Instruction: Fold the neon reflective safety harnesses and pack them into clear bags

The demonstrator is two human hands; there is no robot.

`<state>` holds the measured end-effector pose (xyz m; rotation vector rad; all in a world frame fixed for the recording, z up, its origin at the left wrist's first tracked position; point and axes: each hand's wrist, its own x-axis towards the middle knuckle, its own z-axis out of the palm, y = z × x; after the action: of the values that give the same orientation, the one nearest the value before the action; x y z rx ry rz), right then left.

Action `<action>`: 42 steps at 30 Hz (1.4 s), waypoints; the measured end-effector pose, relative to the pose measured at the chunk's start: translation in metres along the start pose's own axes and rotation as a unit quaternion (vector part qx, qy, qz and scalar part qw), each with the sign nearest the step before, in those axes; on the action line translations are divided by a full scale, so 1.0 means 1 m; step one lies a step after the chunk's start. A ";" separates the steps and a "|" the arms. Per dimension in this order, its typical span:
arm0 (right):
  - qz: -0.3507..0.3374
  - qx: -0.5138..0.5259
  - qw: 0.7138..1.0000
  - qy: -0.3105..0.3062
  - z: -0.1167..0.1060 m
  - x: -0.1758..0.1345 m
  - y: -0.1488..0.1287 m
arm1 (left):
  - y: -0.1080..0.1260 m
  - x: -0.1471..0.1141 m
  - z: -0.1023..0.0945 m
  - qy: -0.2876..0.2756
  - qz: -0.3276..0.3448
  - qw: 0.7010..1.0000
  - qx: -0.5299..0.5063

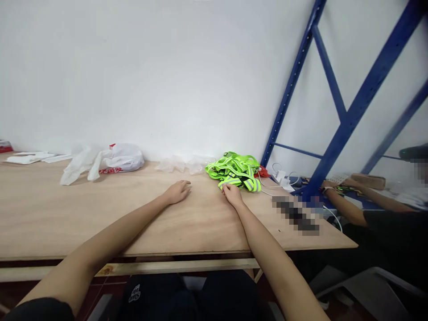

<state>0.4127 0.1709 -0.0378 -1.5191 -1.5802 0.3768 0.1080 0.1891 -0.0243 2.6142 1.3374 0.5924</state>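
On the wooden table (140, 223) lies a heap of neon-green reflective safety straps (236, 167) with grey stripes and some dark parts, tangled like strap vests. At the heap's near edge, my right hand (232, 195) has its fingers closed on one green strap. My left hand (178, 191) rests on the tabletop left of the heap, fingers loosely stretched out and nothing in them. Crumpled clear plastic bags (180, 164) lie behind my left hand, beside the heap.
White plastic bags (120, 158) with red print sit at the back left, near white sheets (36, 157). Right of the heap are white plugs with cables (282, 179) and a blurred-out dark object (296, 215). A blue metal rack (354, 104) separates another person's arms (347, 207).
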 end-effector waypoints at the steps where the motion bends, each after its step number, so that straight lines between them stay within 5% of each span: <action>1: -0.015 -0.029 0.999 -0.002 0.000 -0.002 -0.003 | -0.001 0.000 0.001 0.001 0.000 1.000 -0.003; 13: -0.142 -0.173 0.966 -0.133 0.017 -0.009 -0.022 | 0.009 -0.005 0.006 -0.049 -0.038 0.998 0.023; 28: -0.138 -0.197 0.950 -0.199 0.020 -0.013 -0.027 | 0.011 -0.007 -0.002 -0.103 -0.050 0.992 0.056; 35: -0.079 -0.217 0.942 -0.243 0.020 -0.015 -0.034 | 0.012 -0.008 0.001 -0.088 -0.048 0.994 0.045; 42: -0.088 -0.095 0.966 -0.224 0.019 -0.019 -0.038 | 0.013 -0.010 0.000 -0.064 -0.045 0.997 0.004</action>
<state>0.3711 0.1523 -0.0280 -1.4876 -2.1415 0.5038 0.1118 0.1732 -0.0230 2.5350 1.4103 0.4013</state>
